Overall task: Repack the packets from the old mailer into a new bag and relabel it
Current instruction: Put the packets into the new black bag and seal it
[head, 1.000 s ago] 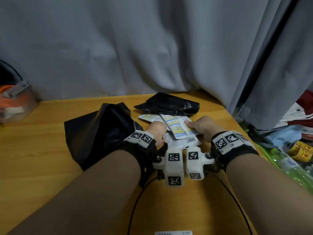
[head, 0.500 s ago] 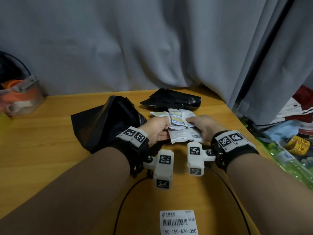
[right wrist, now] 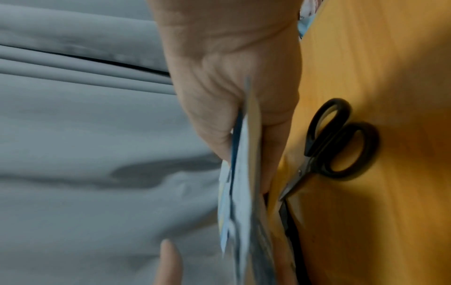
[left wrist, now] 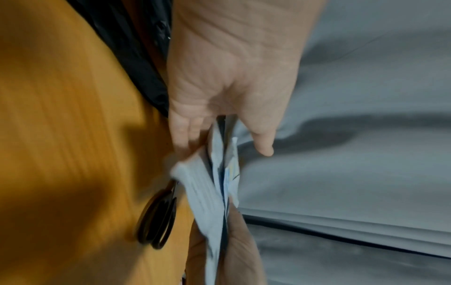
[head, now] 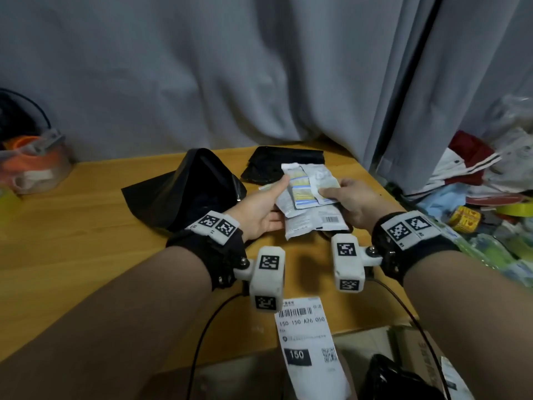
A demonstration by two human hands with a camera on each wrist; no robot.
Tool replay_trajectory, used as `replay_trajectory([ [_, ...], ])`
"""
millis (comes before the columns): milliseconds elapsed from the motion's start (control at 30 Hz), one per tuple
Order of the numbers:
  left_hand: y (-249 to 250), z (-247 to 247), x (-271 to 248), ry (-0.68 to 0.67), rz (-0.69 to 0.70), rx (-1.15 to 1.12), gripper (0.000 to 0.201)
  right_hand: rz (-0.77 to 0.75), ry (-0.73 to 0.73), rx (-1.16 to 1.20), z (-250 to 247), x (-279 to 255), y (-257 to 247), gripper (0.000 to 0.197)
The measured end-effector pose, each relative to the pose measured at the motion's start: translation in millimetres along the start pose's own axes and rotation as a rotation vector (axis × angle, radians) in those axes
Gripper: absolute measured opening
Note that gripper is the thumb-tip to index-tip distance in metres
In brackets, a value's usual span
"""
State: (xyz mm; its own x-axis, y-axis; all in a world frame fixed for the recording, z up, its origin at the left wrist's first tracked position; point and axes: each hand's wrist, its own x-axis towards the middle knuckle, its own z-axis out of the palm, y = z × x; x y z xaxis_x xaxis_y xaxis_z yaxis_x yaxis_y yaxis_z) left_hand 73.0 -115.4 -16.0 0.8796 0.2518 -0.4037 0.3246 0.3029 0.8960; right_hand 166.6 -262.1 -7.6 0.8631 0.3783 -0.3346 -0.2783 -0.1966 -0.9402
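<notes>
Seemingly both hands (head: 305, 204) around the packets (head: 308, 203)

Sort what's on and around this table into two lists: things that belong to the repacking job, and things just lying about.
Part of the job:
- stack of white printed packets, held by left hand and right hand
- large open black plastic bag
- flat crumpled black mailer
- white barcoded shipping label

Lying about:
- black-handled scissors
- clear plastic tub
- grey curtain

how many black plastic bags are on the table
2: a large black plastic bag left of the left hand, and a flat crumpled black bag behind the white packets. Others may be hidden.
</notes>
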Motion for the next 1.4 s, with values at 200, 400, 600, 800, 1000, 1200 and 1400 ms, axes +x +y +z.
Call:
replay_trajectory([
  [200,2,-12,-25,0.039,0.237,-0.040,0.018,-0.153,-0.118,0.073,28,-31,4,0.071],
  [400,4,-40,-50,0.063,0.495,0.255,0.045,-0.340,-0.248,-0.085,50,-47,7,0.049],
  [600,-9,-67,-62,0.053,0.471,0.471,0.056,-0.503,-0.353,-0.095,70,-55,21,0.045],
  [800,-23,-79,-58,0.029,0.357,0.750,0.079,-0.424,-0.447,-0.125,74,-49,41,0.058],
  [1000,-15,-72,-61,-0.032,0.389,0.888,0.043,-0.399,-0.376,-0.144,70,-44,37,0.041],
  [1200,14,-97,-74,0.612,0.698,1.264,0.029,-0.522,-0.194,-0.184,61,-49,15,0.052],
  [1400,21,-137,-68,0.842,0.506,1.360,0.071,-0.763,-0.021,-0.085,75,-65,-12,0.043],
])
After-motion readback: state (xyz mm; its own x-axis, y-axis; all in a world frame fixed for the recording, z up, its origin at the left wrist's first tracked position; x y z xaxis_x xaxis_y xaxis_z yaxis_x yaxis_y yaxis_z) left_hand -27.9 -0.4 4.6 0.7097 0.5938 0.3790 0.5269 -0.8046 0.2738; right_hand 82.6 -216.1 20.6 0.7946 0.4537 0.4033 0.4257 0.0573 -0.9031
